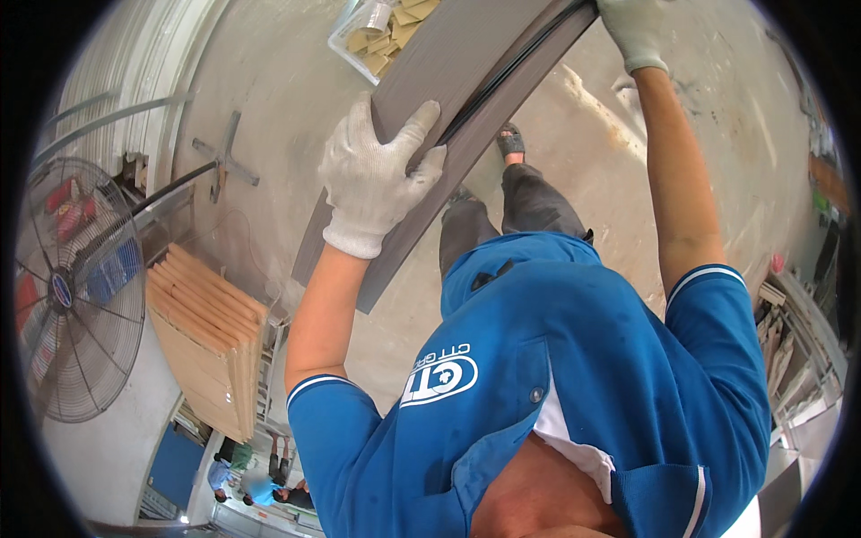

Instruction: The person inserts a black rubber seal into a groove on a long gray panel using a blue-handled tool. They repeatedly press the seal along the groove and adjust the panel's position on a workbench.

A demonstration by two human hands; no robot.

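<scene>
A long grey-brown wood-grain board (441,67) slants across the upper middle, with a black strip (507,76) lying along a groove in its face. My left hand (381,175), in a whitish knit glove, grips the board's edges partway along it, thumb and fingers bent over the face. At the upper right end my right hand (632,31), gloved the same way, is closed at the board's edge beside the end of the black strip. Its fingertips are partly cut off by the picture's rim, so I cannot tell whether it also pinches the strip.
A white bin (345,45) of yellowish pieces stands beyond the board. On the left are a large fan (76,287), a metal cross-shaped foot (224,160) and stacked brown panels (202,336). Racked material (794,345) lies right. Other people (260,489) are at lower left.
</scene>
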